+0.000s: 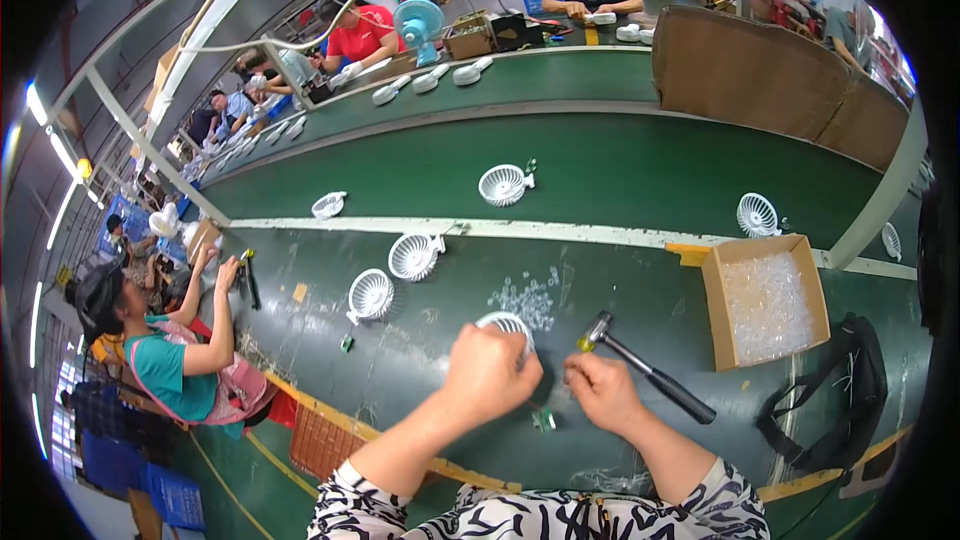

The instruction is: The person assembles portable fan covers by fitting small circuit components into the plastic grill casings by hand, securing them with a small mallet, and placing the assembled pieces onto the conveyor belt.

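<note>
My left hand [487, 372] is closed at the near side of a white fan housing [508, 323] with a slatted round grille, hiding most of it. Just to the right, the fingers of my right hand [603, 392] are pinched together; whatever is between them is too small to make out. A hammer [655, 372] with a black handle and a yellow-sided head lies beyond and beside that hand. Small clear plastic pieces [528, 300] are scattered behind the housing. A little green circuit board [544, 421] rests on the table between my forearms.
Two more white housings [372, 295] [414, 257] sit at left. An open carton [712, 310] of clear pieces and a black bag [850, 390] are at right. Beyond runs a green conveyor [400, 172] carrying housings. A co-worker [180, 360] sits at left; others work across the belt.
</note>
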